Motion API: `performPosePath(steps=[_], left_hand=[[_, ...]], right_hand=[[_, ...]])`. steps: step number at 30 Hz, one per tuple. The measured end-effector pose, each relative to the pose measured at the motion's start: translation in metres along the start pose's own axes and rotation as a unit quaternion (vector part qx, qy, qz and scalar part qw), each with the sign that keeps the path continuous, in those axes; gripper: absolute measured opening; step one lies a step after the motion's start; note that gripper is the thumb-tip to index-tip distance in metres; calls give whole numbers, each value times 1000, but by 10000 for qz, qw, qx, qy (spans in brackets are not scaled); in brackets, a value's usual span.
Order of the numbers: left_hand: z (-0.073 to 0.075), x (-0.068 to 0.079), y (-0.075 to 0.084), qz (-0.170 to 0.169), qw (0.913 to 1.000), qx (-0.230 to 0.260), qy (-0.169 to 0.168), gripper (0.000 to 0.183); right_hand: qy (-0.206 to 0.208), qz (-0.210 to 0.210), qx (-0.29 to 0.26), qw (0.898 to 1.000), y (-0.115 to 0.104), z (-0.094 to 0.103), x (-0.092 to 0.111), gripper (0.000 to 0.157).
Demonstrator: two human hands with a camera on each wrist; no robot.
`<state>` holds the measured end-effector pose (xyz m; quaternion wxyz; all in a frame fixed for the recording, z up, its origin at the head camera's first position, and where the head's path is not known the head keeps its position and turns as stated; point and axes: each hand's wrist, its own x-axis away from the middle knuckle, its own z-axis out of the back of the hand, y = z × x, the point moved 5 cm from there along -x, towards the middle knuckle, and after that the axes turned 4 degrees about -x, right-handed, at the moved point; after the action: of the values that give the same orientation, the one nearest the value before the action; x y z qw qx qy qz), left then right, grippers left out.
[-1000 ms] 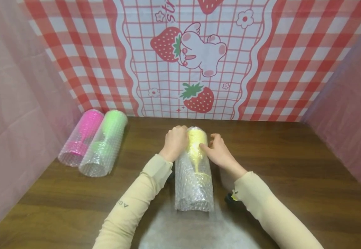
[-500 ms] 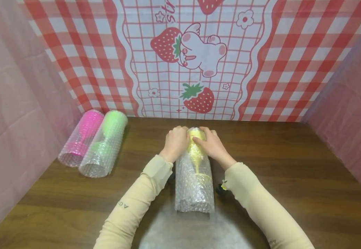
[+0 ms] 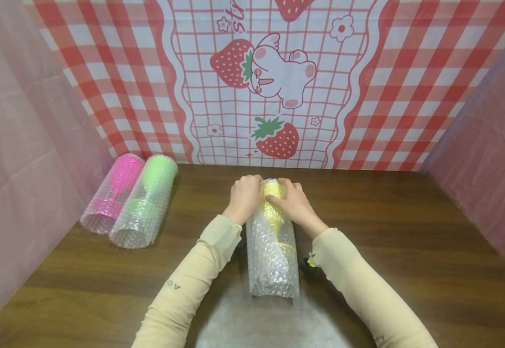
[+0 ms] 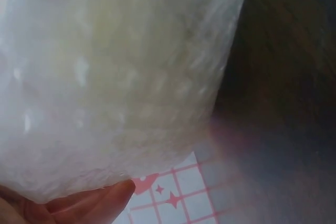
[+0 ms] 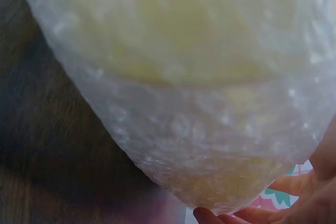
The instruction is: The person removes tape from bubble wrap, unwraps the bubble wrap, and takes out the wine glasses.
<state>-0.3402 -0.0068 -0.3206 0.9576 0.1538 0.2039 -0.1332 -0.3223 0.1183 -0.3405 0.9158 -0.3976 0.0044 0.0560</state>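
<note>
A yellow stemmed goblet [image 3: 273, 205] shows through a roll of clear bubble wrap [image 3: 272, 270] lying in the middle of the table, its long side toward me. At the far end, my left hand [image 3: 245, 198] grips the roll from the left. My right hand [image 3: 295, 202] holds that same end from the right, its thumb lying over the top. Both wrist views are filled by the wrap, blurred and close. Fingertips [image 4: 113, 198] curl under the wrap's end in the left wrist view, and fingers [image 5: 262, 214] touch it likewise in the right.
Two more bubble-wrapped rolls, one pink [image 3: 117, 188] and one green [image 3: 145, 203], lie side by side at the back left of the wooden table [image 3: 383, 232]. A red checked cloth [image 3: 278, 87] with strawberries hangs behind. Pink cloth walls stand at both sides.
My right hand has moved left and taken hold of the far end of the roll. The left hand stays in place. The roll's near end has shifted slightly right.
</note>
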Motion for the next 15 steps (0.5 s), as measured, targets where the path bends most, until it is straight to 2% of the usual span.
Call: performPosePath(steps=[6,15], left_hand=[[2,-1,-3,201,9995,239,-15,18],[4,0,-6,283,9987,429,32,19]], right_hand=[[14,-52,32,10000,-2,0,2,69],[123,-38,-68,9999,0,0,4,67]])
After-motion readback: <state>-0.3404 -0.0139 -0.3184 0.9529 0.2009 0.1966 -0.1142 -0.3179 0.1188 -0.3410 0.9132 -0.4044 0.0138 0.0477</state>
